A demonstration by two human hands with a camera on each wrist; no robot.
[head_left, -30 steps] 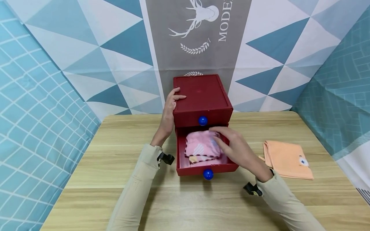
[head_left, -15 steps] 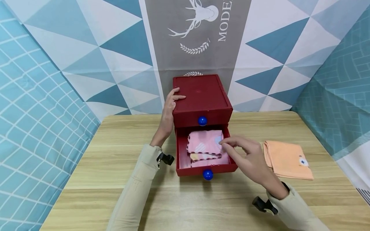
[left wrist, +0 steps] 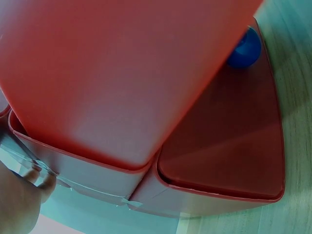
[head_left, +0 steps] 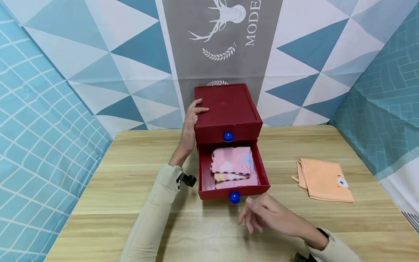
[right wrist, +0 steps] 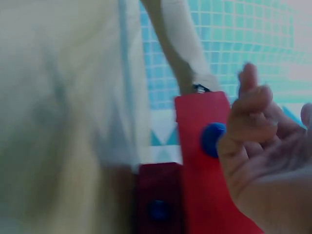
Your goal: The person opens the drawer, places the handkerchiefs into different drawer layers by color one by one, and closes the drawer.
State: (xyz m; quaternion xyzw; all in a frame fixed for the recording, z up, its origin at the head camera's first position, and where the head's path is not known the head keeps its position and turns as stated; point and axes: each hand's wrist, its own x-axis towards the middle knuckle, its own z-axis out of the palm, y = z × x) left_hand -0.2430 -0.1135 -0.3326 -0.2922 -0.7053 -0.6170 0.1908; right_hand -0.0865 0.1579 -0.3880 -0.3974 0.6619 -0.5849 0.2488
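Observation:
A dark red drawer cabinet stands at the back of the table, one drawer pulled out below its top one. Folded pink towels with checked edging lie in that drawer. My left hand rests against the cabinet's left side, two fingers lying over the top edge. In front of the open drawer, just right of its blue knob, my right hand hovers with loosely bent fingers, holding nothing. The right wrist view shows that hand beside the red drawer front, apparently apart from the knob.
A folded orange towel with a small bear face lies to the right on the wooden table. Under the pulled-out drawer, a lower drawer is pushed in. Patterned cloths hang behind and at both sides.
My right hand has let go of the pink towels, drawn out of the drawer and come down toward me, in front of the knob. The left hand stays put.

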